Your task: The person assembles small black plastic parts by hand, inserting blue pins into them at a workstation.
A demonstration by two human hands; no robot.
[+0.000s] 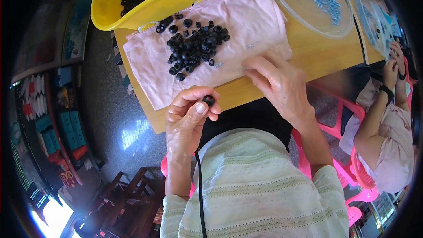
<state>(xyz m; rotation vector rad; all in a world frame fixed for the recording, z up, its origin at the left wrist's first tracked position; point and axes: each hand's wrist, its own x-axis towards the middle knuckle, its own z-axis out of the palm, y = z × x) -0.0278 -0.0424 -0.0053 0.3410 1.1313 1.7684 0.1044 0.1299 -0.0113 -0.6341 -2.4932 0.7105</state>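
A round black bead [209, 101] with a hole sits pinched between the thumb and fingers of my left hand [189, 112], just off the table's near edge. Over the front edge of a pink cloth [150, 79], my right hand [277, 83] has its thumb and index finger drawn together; whatever lies between them is too small to make out. A pile of black beads [189, 50], some round and some faceted, is spread on the cloth to the left of my right hand. A few tiny clear-blue pieces [250, 46] lie on the cloth near my right fingers.
A yellow basin [145, 15] with more black pieces stands at the back left. At the back right, a clear round tray [304, 28] holds light-blue pieces. Another person's hands [392, 66] are at a second tray [370, 22] on the right. Pink plastic chairs [335, 128] stand nearby.
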